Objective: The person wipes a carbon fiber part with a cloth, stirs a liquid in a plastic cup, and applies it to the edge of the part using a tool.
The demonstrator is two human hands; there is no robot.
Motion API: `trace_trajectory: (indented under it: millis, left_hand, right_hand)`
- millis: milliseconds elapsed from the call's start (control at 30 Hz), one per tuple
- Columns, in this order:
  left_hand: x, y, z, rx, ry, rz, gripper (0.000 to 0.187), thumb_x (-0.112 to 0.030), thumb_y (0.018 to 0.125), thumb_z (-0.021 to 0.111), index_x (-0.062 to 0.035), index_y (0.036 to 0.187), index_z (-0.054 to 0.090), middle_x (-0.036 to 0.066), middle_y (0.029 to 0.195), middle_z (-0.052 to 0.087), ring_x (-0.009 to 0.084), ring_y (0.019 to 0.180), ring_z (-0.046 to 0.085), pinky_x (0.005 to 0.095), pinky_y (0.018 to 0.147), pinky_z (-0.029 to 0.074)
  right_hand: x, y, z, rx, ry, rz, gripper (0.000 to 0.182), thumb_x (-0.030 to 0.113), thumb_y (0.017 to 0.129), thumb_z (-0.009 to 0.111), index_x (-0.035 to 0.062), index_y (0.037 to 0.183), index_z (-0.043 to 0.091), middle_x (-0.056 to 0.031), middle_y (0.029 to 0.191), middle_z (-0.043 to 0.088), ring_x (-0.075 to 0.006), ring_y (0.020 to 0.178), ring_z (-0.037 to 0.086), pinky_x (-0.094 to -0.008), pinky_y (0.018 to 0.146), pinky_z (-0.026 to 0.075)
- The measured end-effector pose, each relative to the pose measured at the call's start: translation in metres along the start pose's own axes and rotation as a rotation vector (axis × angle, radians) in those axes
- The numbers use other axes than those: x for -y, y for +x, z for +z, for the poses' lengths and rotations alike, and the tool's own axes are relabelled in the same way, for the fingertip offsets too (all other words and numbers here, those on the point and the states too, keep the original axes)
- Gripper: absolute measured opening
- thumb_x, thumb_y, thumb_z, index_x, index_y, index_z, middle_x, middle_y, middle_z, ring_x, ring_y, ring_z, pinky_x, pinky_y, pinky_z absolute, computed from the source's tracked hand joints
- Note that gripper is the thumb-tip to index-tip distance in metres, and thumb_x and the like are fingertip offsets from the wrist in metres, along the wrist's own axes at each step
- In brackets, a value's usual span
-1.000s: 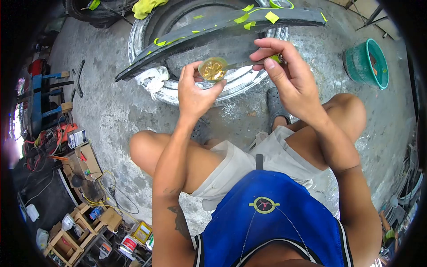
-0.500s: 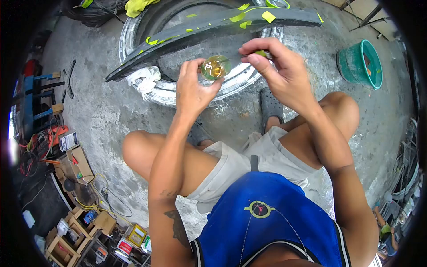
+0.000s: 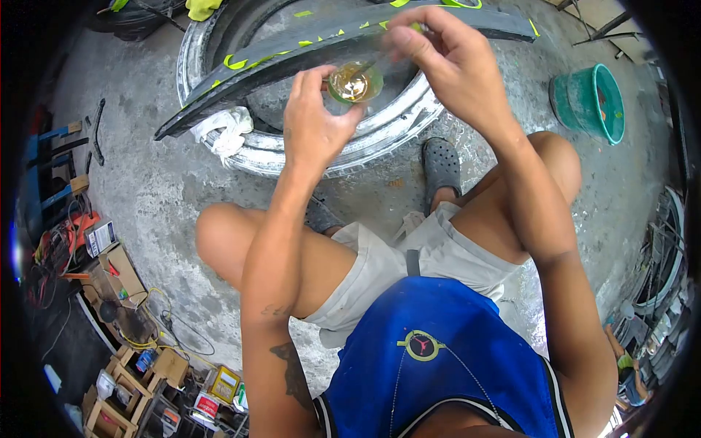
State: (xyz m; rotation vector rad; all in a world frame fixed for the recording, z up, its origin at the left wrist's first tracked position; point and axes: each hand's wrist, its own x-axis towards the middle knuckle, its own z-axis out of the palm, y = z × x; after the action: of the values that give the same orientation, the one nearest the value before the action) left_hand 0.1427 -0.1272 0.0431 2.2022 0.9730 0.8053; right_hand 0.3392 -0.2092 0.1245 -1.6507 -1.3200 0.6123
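My left hand (image 3: 315,124) is closed round a small clear cup (image 3: 355,82) of amber liquid, its mouth tipped towards me. Up and to the right, my right hand (image 3: 464,69) pinches a thin dark stirring stick (image 3: 371,62), blurred by motion. Its lower end reaches into the cup; the fingertips partly hide its upper end, where some yellow-green shows. Beyond both hands a long dark trim strip (image 3: 285,69) with yellow-green tape pieces lies across a whitish, worn tire (image 3: 292,157).
A white cloth (image 3: 226,133) hangs on the tire's near left side. The green bucket (image 3: 584,102) stands at right. Tools, cords, boxes and a wooden crate (image 3: 120,387) crowd the lower left. Another person (image 3: 629,372) shows at the far right edge.
My right hand has moved up relative to the cup, and the stick has gone from beside the cup to dipping into it. The cup has risen slightly in view.
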Motion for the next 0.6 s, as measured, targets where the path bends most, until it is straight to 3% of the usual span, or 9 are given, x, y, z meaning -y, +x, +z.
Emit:
trace_trajectory:
  millis: [67, 300, 600]
  left_hand:
    - [0.002, 0.004, 0.000, -0.002, 0.002, -0.013, 0.058, -0.021, 0.073, 0.093, -0.0026, 0.121, 0.066, 0.015, 0.115, 0.069, 0.0301, 0.102, 0.070, 0.0389, 0.086, 0.058]
    - [0.019, 0.013, 0.001, -0.014, -0.007, -0.017, 0.054, -0.018, 0.074, 0.089, -0.0033, 0.120, 0.065, 0.015, 0.112, 0.066, 0.0336, 0.101, 0.067, 0.0427, 0.088, 0.055]
    - [0.034, 0.012, -0.004, 0.073, 0.017, -0.155, 0.061, -0.027, 0.071, 0.094, -0.0015, 0.119, 0.066, 0.015, 0.111, 0.070, 0.0291, 0.097, 0.070, 0.0401, 0.084, 0.056]
  right_hand:
    - [0.003, 0.007, 0.002, -0.036, 0.157, 0.023, 0.013, 0.012, 0.105, 0.066, 0.0015, 0.112, 0.066, -0.0018, 0.092, 0.068, -0.0088, 0.083, 0.066, -0.0255, 0.076, 0.054]
    - [0.000, 0.026, 0.012, -0.034, 0.411, 0.025, 0.014, 0.014, 0.106, 0.065, 0.0003, 0.110, 0.066, -0.0025, 0.094, 0.070, -0.0093, 0.082, 0.067, -0.0258, 0.076, 0.055]
    - [-0.010, 0.050, 0.017, -0.064, 0.415, 0.052, 0.017, 0.017, 0.108, 0.063, 0.0007, 0.111, 0.066, -0.0035, 0.096, 0.071, -0.0098, 0.083, 0.068, -0.0254, 0.077, 0.055]
